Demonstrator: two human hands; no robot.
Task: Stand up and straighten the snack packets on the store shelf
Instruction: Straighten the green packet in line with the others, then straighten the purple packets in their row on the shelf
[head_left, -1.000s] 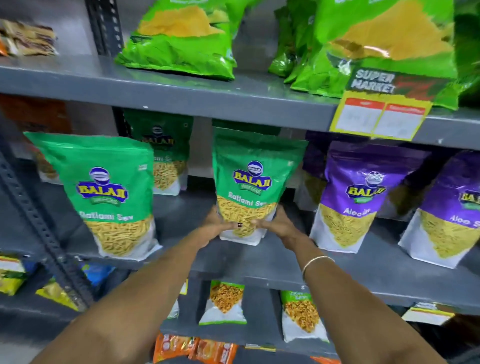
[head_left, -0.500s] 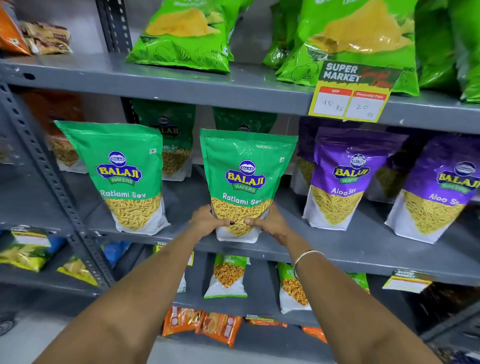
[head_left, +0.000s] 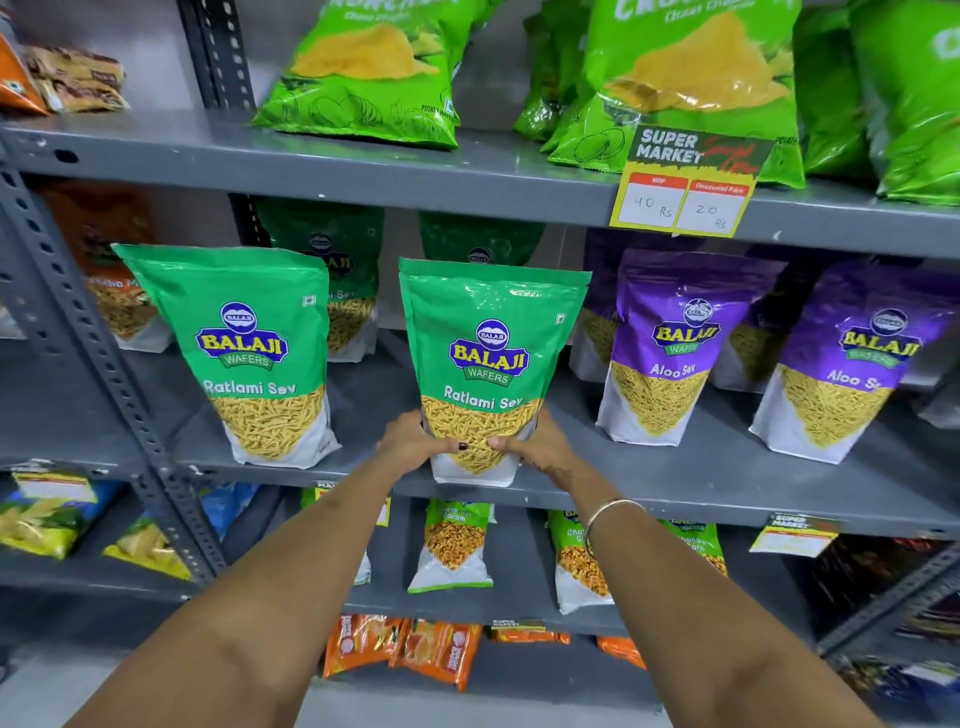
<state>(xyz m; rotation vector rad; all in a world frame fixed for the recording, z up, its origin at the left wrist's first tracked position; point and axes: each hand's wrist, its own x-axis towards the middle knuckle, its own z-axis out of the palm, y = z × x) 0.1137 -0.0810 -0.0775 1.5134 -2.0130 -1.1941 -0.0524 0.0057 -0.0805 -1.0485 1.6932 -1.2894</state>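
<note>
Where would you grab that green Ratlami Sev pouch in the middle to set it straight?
Low down, at its base corners, from the front with one hand per side, as the left hand and right hand do on the Ratlami Sev pouch. It stands upright on a flat bottom, so steering the base probably squares it best.

The grey metal shelf (head_left: 675, 483) carries two green Ratlami Sev packets (head_left: 249, 353) upright near its front edge, more green ones behind at the back, and two purple Aloo Sev packets (head_left: 670, 343) standing toward its right end.
</note>
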